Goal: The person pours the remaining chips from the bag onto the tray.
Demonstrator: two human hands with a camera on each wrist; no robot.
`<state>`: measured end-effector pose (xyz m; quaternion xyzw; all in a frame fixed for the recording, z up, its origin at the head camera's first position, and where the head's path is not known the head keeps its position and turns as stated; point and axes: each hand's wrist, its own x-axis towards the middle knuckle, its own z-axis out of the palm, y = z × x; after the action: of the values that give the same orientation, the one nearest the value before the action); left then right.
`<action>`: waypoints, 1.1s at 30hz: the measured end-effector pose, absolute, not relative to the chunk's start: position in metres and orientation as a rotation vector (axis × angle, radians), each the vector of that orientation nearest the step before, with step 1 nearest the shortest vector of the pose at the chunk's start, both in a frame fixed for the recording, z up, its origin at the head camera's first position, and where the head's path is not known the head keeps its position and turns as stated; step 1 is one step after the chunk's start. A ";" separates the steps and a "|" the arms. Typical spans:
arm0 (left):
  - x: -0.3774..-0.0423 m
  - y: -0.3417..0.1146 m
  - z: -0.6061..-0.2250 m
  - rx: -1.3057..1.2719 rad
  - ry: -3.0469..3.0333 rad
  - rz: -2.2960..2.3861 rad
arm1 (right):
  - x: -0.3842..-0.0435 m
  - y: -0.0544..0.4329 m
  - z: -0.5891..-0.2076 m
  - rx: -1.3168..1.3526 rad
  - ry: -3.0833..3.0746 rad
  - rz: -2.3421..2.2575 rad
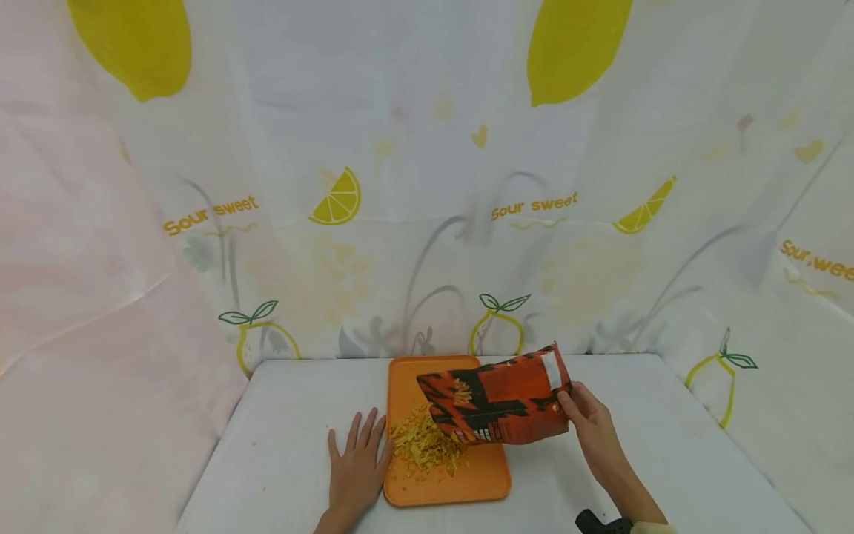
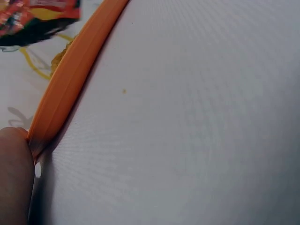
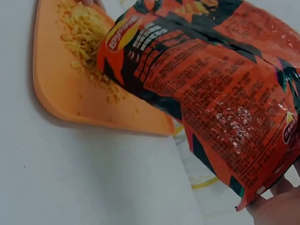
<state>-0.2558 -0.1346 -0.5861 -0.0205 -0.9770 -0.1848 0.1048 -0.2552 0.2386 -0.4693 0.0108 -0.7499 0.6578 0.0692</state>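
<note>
A red and black snack bag (image 1: 514, 397) is tilted over an orange tray (image 1: 460, 486), its left end lower and close to a pile of yellow snack pieces (image 1: 423, 445). My right hand (image 1: 594, 426) pinches the bag's right end between thumb and fingers; the right wrist view shows the bag's printed back (image 3: 211, 93). With fingers spread, my left hand (image 1: 356, 467) lies at the tray's left side, its thumb touching the edge. In the left wrist view the tray's rim (image 2: 70, 79) shows beside part of that hand (image 2: 16, 173).
The tray stands on a white table (image 1: 287, 415) with a few small crumbs on it. Behind the table hangs a pale curtain (image 1: 400, 282) printed with lemons and words. A black band (image 1: 600, 523) is on the right wrist.
</note>
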 end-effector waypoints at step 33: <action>-0.258 -0.136 -0.590 -0.061 -2.870 -0.499 | -0.259 0.239 -0.460 0.043 -2.290 1.886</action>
<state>-0.2578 -0.1363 -0.5904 -0.0208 -0.9786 -0.1702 0.1139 -0.2589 0.2393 -0.4600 0.0143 -0.7689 0.6333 0.0871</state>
